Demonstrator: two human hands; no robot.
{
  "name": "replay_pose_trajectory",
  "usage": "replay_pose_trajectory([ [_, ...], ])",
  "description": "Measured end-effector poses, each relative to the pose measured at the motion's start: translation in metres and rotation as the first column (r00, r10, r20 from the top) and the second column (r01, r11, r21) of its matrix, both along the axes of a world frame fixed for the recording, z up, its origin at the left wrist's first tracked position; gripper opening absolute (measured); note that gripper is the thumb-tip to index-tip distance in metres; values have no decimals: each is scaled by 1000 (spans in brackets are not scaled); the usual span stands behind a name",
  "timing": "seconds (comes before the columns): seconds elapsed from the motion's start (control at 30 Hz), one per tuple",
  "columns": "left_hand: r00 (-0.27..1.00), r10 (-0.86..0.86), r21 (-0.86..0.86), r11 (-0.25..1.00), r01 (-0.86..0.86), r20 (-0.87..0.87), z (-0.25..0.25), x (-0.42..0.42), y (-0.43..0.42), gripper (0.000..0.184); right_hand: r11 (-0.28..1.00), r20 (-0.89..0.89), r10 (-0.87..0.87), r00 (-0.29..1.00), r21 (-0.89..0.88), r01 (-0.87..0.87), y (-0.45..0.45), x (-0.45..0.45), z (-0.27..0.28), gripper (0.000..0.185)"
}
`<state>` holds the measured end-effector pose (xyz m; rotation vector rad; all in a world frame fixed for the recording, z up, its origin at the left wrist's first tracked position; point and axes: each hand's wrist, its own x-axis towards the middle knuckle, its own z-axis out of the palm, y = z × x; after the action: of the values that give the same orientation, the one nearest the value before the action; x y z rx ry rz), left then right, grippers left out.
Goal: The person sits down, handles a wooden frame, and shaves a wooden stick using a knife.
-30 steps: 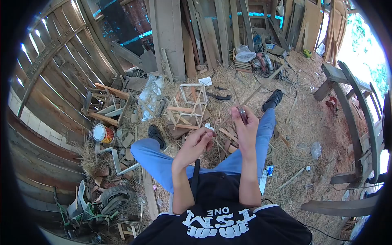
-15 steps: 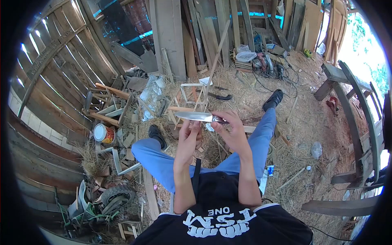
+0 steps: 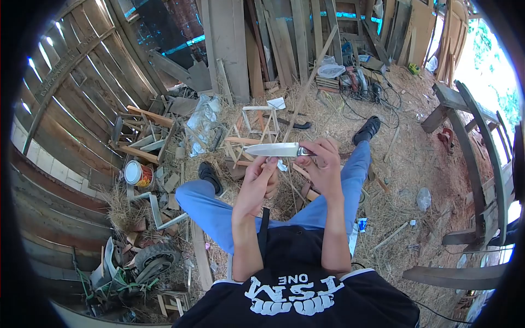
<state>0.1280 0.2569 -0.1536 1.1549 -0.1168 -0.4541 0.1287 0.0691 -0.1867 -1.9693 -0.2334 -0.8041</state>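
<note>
A knife [image 3: 273, 150] with a broad, shiny blade is held level in front of my lap, its tip toward the left. My right hand [image 3: 324, 164] is closed around the handle and covers most of it. Under the blade, my left hand [image 3: 257, 186] has its fingers curled, with thumb and forefinger at the lower edge; the exact contact is hard to make out. Beyond the blade, a small frame of thin wooden sticks [image 3: 260, 115] stands on the ground. Near it lies a dark curved blade-like tool [image 3: 298, 125], partly hidden.
My knees are spread on straw-covered ground. A paint can [image 3: 138, 173] and wood scraps [image 3: 145, 146] lie on the left. Power tools with cords [image 3: 358, 82] sit at the back. A wooden bench-like frame [image 3: 474, 158] stands on the right; planks [image 3: 227, 52] lean behind.
The knife has moved slightly up and to the right, together with my right hand. My left thumb now shows at the blade's lower edge. The view has shifted slightly.
</note>
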Motion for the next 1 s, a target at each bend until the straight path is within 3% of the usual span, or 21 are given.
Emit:
replay_pose_trajectory([
  [0.1,999,-49,-49,998,49,-13,-4,3,1,28,991,108,-112,988,-64,119,-4,-1,5,32],
  [0.2,992,-122,-60,991,121,-13,0,-1,10,36,917,103,-373,922,188,351,-27,6,-9,29],
  [0.27,997,-79,8,997,79,-6,-1,0,11,39,838,126,-540,832,-12,545,-58,0,-14,28],
  [0.37,999,-42,30,999,42,-1,-4,-1,18,39,651,-93,-669,737,404,642,-81,-3,-37,34],
  [0.47,1000,-10,37,999,10,-2,-5,1,20,39,735,-45,-648,761,226,639,-98,-11,-39,38],
  [0.57,1000,29,73,997,-28,-6,-5,3,16,39,788,-82,-561,823,250,562,-81,-11,-31,36],
  [0.7,1000,-7,57,998,6,11,-5,1,10,39,940,-79,-266,961,201,277,-45,-10,-10,31],
  [0.83,994,-101,-5,995,100,-32,-1,0,9,39,983,-9,-56,998,173,57,-13,-2,-4,32],
  [0.93,976,-218,-5,976,218,-14,-1,-1,13,39,988,-14,-11,1000,156,13,-2,0,-1,34],
  [1.0,968,-249,-5,969,249,-40,4,-3,15,39,980,-3,-75,997,186,74,-4,-1,-2,35],
])
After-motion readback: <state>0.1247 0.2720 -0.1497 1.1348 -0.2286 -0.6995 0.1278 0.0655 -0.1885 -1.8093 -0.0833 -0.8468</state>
